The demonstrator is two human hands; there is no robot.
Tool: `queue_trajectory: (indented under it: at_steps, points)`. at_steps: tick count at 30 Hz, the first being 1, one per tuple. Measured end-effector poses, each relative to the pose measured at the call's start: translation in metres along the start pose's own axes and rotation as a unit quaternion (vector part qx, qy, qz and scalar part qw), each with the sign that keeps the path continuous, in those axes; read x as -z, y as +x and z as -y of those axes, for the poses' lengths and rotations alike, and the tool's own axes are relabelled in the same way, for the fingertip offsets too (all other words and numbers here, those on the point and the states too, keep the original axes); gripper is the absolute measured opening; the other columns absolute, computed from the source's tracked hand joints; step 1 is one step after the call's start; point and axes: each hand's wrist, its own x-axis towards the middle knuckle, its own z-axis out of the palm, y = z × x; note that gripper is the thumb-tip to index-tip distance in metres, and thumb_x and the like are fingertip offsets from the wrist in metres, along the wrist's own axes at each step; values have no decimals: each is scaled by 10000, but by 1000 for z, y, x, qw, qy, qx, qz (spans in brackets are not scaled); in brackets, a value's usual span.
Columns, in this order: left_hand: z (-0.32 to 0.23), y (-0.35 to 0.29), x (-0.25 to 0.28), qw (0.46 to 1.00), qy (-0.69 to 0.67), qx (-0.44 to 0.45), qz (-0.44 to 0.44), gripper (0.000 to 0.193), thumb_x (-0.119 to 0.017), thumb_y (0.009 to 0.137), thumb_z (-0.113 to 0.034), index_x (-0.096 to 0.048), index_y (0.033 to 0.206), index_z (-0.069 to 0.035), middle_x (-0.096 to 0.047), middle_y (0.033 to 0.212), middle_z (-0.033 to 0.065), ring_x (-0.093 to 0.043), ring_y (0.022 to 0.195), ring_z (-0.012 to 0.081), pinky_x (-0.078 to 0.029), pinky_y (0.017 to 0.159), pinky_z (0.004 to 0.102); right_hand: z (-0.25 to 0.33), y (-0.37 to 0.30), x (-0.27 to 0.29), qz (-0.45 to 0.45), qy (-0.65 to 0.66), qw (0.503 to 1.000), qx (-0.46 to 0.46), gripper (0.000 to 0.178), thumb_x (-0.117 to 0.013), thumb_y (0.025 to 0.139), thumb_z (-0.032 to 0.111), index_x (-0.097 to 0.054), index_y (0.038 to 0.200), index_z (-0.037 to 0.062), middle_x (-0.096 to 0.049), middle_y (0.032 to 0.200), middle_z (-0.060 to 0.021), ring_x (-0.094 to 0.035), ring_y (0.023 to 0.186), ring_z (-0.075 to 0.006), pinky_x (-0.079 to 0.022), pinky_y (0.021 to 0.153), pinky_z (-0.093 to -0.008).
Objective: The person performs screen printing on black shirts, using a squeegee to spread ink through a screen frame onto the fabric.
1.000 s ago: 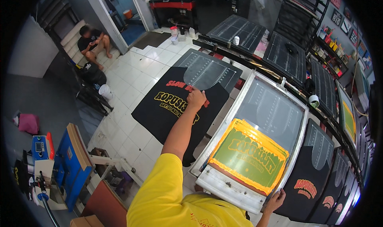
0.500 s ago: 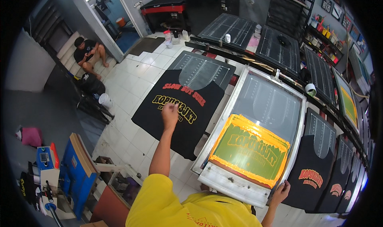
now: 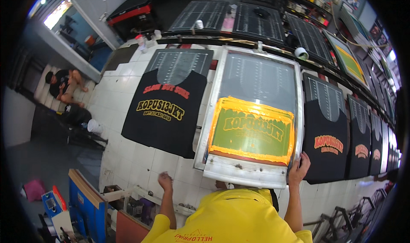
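A silk screen frame (image 3: pixel 257 79) with a silver metal rim lies in front of me. Orange-yellow ink (image 3: pixel 250 103) borders the green stencil area (image 3: pixel 230 142) on its mesh. My right hand (image 3: pixel 299 169) grips the lower right side of the frame, fingers bent round its edge. To the left, a black T-shirt (image 3: pixel 162 134) is stretched on a grey printing board (image 3: pixel 196 59), with red lettering above yellow-outlined lettering. My left hand (image 3: pixel 165 181) hangs in the air below this shirt, apart from it, its fingers curled in with nothing visible in them.
More black shirts (image 3: pixel 326 160) lie on boards to the right. Further boards (image 3: pixel 198 17) line the far side of the rack, with a white tub (image 3: pixel 301 53) near its rail. A heat press (image 3: pixel 60 211) stands at lower left. Another person (image 3: pixel 66 85) sits on steps at left.
My left hand has drawn back from over the left shirt's print toward my body. My right hand stays on the frame. The whole view has shifted and turned.
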Motion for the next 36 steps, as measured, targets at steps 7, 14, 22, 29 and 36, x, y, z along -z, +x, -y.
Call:
queue_trajectory:
  at_steps: [7, 14, 22, 29, 36]
  points:
    - [-28, -121, -65, 860, 76, -66, 500, 144, -587, 897, -146, -632, 960, -25, -606, 701, 44, -565, 583, 117, -466, 534, 264, 89, -13, 51, 340, 66, 915, 209, 469, -706, 674, 92, -560, 1117, 38, -573, 1132, -125, -531, 1044, -325, -435, 895, -428]
    - [-121, -178, -103, 690, 139, -83, 705, 340, -504, 955, -256, -568, 1157, 9, -628, 880, 61, -574, 808, 123, -467, 755, 265, 104, -11, 49, 417, -77, 849, 315, 538, -704, 647, 140, -547, 1160, 97, -562, 1195, -77, -540, 1058, -279, -473, 844, -392]
    - [-157, -209, -117, 703, 87, 71, 702, 535, -296, 1008, -423, -566, 1164, 13, -570, 795, 26, -435, 660, 84, -391, 627, 217, 118, -3, 21, 300, -89, 900, 305, 379, -761, 583, 185, -563, 882, 64, -562, 856, -75, -563, 836, -249, -468, 707, -362]
    - [-136, -209, -123, 702, 76, 38, 707, 540, -296, 1008, -425, -567, 1172, 13, -559, 764, 18, -412, 633, 90, -387, 609, 219, 121, 23, 26, 286, -60, 902, 317, 348, -766, 564, 149, -560, 837, 80, -551, 797, -60, -570, 814, -248, -466, 650, -362]
    - [-156, -229, -124, 723, 102, 22, 683, 469, -319, 1009, -393, -563, 1089, -1, -517, 743, 9, -407, 638, 96, -380, 607, 238, 109, 101, -25, 258, -68, 926, 266, 323, -774, 587, 173, -571, 825, 94, -571, 788, -63, -587, 795, -254, -488, 665, -392]
